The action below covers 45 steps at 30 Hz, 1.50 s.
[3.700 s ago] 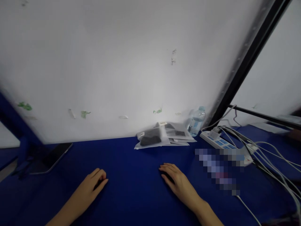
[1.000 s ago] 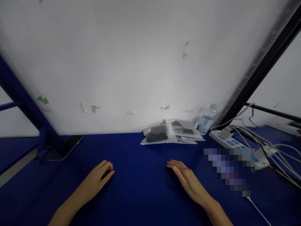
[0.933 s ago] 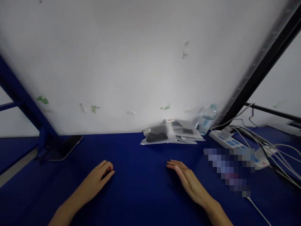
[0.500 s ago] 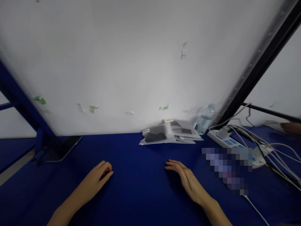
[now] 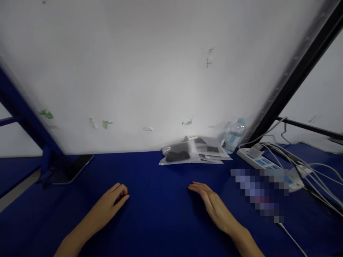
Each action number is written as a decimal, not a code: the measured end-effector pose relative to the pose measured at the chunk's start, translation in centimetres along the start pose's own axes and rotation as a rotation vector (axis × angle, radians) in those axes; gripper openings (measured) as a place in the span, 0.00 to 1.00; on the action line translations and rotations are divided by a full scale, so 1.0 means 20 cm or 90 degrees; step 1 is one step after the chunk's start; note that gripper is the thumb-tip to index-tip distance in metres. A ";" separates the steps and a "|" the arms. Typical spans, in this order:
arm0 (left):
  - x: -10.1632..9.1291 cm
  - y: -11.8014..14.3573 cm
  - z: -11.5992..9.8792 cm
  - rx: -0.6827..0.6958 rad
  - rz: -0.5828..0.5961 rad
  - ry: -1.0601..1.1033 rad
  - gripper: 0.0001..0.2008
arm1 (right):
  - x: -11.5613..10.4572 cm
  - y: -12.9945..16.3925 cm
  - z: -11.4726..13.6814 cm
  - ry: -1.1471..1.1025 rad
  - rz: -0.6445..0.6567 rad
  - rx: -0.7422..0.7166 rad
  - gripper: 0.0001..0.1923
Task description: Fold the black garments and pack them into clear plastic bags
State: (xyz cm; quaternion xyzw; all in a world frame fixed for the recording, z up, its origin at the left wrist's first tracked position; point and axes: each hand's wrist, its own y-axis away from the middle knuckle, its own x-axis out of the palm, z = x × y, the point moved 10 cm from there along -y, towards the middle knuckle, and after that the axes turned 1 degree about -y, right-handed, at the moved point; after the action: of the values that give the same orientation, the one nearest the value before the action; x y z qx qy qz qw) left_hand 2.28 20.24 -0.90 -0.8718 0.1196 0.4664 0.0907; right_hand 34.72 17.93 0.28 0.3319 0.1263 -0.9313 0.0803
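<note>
My left hand (image 5: 112, 201) rests on the blue tabletop (image 5: 158, 214), fingers loosely curled and the thumb held apart from them. Nothing shows in it. Across from it, my right hand (image 5: 211, 205) lies on the same surface with its fingers stretched out toward the left, also holding nothing. Beyond the right hand, against the wall, is a small pile of frosted zip bags (image 5: 178, 153) with dark contents I cannot identify. A clear plastic bottle (image 5: 233, 137) with a pale blue cap stands beside them.
At the left lies a dark phone (image 5: 80, 167) by the blue frame post (image 5: 24, 107). On the right are a white power strip (image 5: 261, 160) with plugged-in cables (image 5: 318, 175) and a pixelated object (image 5: 257, 194) with a white cable. A white wall (image 5: 134, 71) rises behind.
Another person's hand at the far right edge has gone out of view. My own hands have stayed in place, and the objects on the table look the same.
</note>
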 end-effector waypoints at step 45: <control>0.01 0.00 0.01 -0.007 0.006 -0.013 0.09 | -0.01 -0.01 0.01 -0.040 -0.001 0.037 0.24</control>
State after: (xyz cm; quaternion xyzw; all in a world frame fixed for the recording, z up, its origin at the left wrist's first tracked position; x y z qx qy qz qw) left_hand 2.24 20.33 -1.21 -0.8670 0.1202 0.4761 0.0853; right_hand 34.72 18.02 0.46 0.3050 0.0969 -0.9445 0.0739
